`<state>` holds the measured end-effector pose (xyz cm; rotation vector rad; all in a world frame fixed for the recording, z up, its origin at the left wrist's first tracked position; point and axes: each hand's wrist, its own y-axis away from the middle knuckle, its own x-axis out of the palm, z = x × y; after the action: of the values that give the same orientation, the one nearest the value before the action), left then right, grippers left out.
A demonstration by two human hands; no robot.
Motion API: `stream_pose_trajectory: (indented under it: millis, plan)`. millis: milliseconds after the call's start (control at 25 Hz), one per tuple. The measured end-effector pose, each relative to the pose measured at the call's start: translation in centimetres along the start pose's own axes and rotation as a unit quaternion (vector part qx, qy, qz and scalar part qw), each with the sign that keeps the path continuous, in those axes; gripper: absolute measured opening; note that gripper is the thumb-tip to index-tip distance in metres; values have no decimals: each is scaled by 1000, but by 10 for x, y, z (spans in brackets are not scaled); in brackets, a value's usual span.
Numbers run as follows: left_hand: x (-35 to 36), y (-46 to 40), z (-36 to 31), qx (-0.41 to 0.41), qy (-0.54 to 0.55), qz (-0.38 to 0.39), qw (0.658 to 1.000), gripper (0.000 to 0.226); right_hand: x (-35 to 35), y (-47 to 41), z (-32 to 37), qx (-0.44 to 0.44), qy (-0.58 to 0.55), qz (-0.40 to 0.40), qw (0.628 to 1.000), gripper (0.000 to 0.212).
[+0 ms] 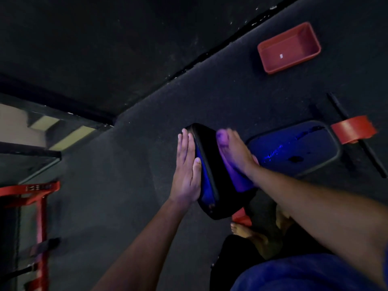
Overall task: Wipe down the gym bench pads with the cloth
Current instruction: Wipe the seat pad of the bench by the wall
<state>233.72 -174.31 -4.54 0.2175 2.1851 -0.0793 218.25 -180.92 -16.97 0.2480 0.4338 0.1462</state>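
Note:
A black and blue bench back pad (206, 156) stands tilted up in the middle of the head view. My left hand (186, 169) lies flat against its left face, fingers straight and pointing away from me. My right hand (235, 152) presses a purplish cloth (241, 181) onto the pad's right face; the hand is motion-blurred and its fingers look extended. The cloth shows beyond the fingertips and below the palm. To the right lies the blue seat pad (294, 148), with wet streaks and a dark spot on it.
A red plastic tray (294, 65) sits on the dark rubber floor at the upper right. A red bracket (352, 129) on a black bar lies past the seat pad. A red metal frame (42, 206) stands at the left edge. A person's bare feet (247, 229) are below the pad.

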Motion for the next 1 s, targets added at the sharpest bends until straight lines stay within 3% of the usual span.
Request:
stream_pose_trajectory:
  millis: [120,320,480,600,680,760,880,1000]
  plan:
    - [-1,-3,3,9,-4,-3,1000,60,-13,76,-62,11,-25,20,999,23]
    - [4,16,-8,-4,-60,17,998,67,-56,139,-84,92,-30,-58,994,22]
    - [16,33,-23,-35,-41,10,999,75,-33,171,-24,-7,-115,-30,993,29]
    - [19,32,-25,-23,-55,-5,998,78,12,143,-16,-55,-123,-63,989,26]
    - [23,31,-22,3,-71,-35,997,76,37,96,-61,-18,-89,-74,993,30]
    - [26,32,-20,20,-85,-49,995,72,52,58,-120,101,-46,-38,993,29]
    - [29,33,-16,31,-92,-44,994,67,65,49,-173,262,-30,7,965,45]
    - [28,34,-16,23,-81,-44,995,64,51,73,-128,190,-99,-40,976,17]
